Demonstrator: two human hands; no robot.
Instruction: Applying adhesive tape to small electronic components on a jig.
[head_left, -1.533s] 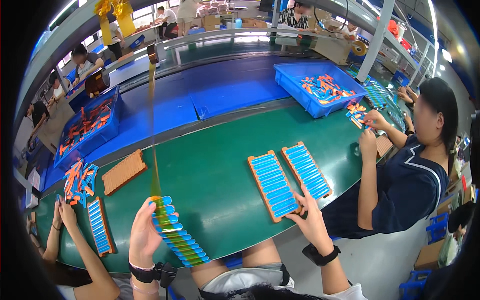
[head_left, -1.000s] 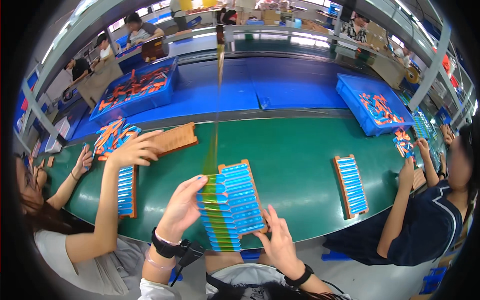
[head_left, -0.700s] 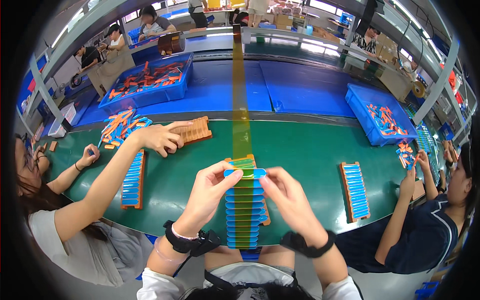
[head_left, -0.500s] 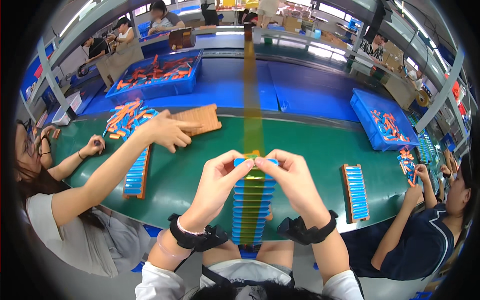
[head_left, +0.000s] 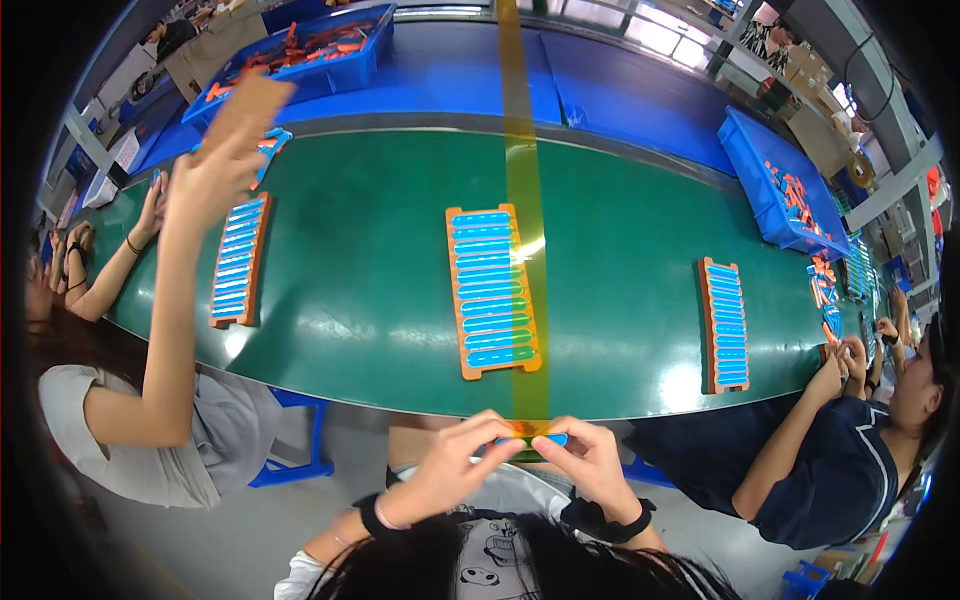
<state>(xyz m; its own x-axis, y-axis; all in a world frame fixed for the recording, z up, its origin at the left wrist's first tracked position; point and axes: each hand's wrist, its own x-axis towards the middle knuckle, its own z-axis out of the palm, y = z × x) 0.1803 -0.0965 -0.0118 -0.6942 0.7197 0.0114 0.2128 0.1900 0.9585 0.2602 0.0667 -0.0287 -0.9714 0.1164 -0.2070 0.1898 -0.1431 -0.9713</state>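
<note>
My left hand and my right hand are close together in front of my body, just off the table's near edge. Each is closed, thumb against fingers, on one end of a small blue oblong piece. Between them, a wide translucent amber tape meets that piece and stretches away to the top of the view. Beyond my hands, an orange rack lies on the table, filled with a row of blue oblong pieces. The tape passes above the rack's right side.
On the green table, another filled rack lies right and one left. A co-worker's hand raises an orange-brown board at left. Blue bins with loose pieces stand behind; another co-worker sits at right.
My hands have moved in toward my body, holding the blue piece. The filled rack now shows whole beyond them. The left co-worker's board has been lifted leftward, and the view has tilted down.
</note>
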